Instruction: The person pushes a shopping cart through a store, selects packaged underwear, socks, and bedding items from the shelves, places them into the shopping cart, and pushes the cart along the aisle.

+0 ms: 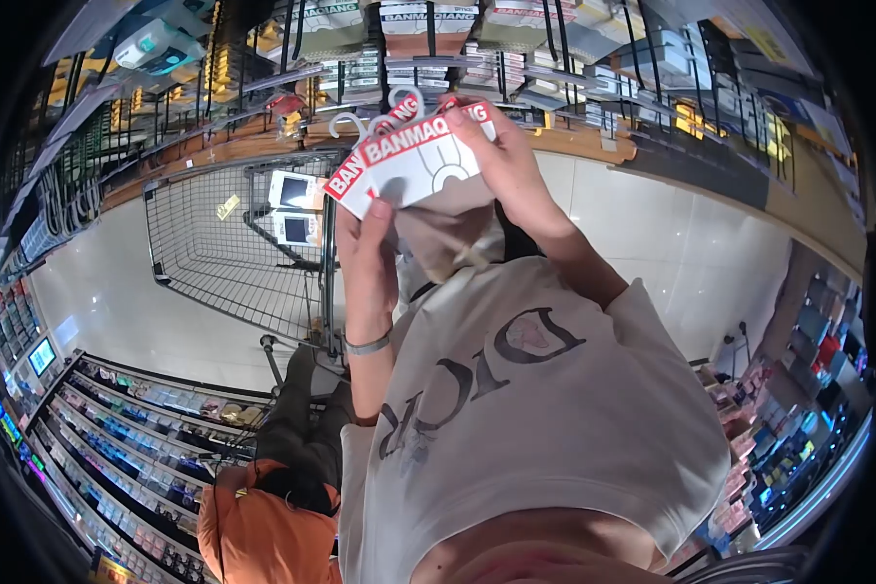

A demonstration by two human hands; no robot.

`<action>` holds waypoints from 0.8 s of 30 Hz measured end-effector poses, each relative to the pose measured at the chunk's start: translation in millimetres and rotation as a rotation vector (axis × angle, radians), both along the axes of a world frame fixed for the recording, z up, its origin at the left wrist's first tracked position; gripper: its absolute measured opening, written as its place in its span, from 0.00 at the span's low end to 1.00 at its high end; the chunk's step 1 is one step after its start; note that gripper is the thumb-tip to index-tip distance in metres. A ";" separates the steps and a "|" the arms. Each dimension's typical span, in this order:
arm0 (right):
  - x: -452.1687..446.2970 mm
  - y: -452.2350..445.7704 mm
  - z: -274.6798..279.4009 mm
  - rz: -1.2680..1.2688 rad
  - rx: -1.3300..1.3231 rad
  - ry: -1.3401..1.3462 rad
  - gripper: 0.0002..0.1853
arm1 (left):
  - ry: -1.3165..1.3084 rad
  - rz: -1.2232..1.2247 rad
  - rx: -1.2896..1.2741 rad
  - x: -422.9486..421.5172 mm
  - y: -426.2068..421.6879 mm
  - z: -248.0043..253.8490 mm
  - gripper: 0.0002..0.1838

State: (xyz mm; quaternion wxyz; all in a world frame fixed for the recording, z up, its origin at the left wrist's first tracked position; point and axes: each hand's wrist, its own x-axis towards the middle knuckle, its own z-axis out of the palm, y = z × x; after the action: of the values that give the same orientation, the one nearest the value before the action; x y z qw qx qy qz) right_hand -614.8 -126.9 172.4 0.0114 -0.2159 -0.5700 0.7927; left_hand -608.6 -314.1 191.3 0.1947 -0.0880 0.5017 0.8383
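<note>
Two or more carded packs (423,156) with white hanging hooks and red-and-white BANMAQIANG headers are fanned out in front of my chest. Soft-looking grey-brown material shows below the front card. My left hand (368,238) is closed on the packs' lower left edge, its thumb on the front and a band on the wrist. At the upper right corner, my right hand (492,151) grips the front card between thumb and fingers. The fingers behind the cards are partly hidden.
A wire shopping cart (234,248) stands to the left, with white boxes (297,209) in it. Ahead, a shelf (594,146) holds more packs on hooks. A person in an orange top (263,530) is behind on the left, beside display racks (131,438).
</note>
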 end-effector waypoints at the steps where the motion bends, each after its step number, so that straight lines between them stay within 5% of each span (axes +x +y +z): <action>1: 0.9 -5.0 -11.1 0.037 0.171 0.054 0.20 | -0.052 0.017 -0.013 3.1 -4.1 -6.2 0.34; 3: 2.1 -18.3 -8.0 0.108 0.428 0.151 0.23 | -0.088 0.014 -0.093 6.4 -1.3 -1.2 0.34; 7: 2.1 -31.5 4.5 0.363 0.030 -0.007 0.36 | -0.259 0.182 -0.002 16.2 -14.1 2.8 0.34; 10: -4.8 -38.3 5.9 0.546 0.074 0.020 0.42 | -0.319 0.299 0.108 23.5 -37.6 0.3 0.35; 14: -32.1 -75.6 11.2 0.686 0.105 -0.032 0.40 | -0.287 0.464 -0.087 20.1 -72.1 -12.0 0.32; 19: -83.6 -169.2 -33.7 0.902 0.330 -0.036 0.36 | -0.274 0.654 -0.090 -11.2 -166.5 -71.9 0.27; 24: -151.3 -304.0 -133.9 1.011 0.438 -0.095 0.32 | -0.459 0.559 0.057 -54.7 -282.8 -176.6 0.37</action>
State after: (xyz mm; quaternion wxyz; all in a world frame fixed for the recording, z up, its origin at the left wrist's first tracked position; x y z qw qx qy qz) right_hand -766.1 -430.9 38.5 -0.3515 0.0565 -0.7543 0.5517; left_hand -663.3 -596.8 14.7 0.0680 -0.4020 0.3781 0.8311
